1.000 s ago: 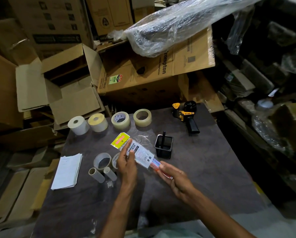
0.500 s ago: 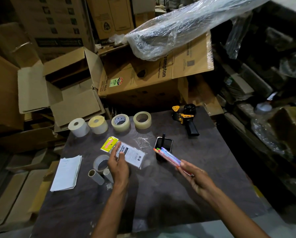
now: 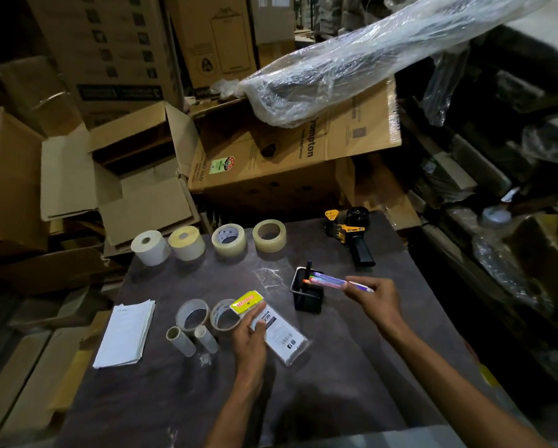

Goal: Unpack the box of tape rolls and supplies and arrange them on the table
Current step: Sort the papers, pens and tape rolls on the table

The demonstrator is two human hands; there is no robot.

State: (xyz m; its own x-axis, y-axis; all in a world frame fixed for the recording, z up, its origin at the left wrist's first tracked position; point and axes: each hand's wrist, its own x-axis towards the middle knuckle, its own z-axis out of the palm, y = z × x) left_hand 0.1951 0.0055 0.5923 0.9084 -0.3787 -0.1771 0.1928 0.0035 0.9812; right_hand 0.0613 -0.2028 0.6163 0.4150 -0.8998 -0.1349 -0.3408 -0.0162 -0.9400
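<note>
Here, the right hand (image 3: 376, 297) pinched a bundle of pens (image 3: 331, 281) over the black holder (image 3: 308, 294). The left hand's (image 3: 248, 339) fingers gripped the empty packet (image 3: 279, 333) on the table (image 3: 352, 367).

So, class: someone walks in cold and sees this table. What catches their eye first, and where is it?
Most likely the bundle of coloured pens, held by the right hand with its tips over the black pen holder at mid-table. Next, the neat row of four tape rolls along the far edge, with the yellow-and-black tape dispenser at its right end. The left hand holds the emptied pen packet nearer the front.
</note>
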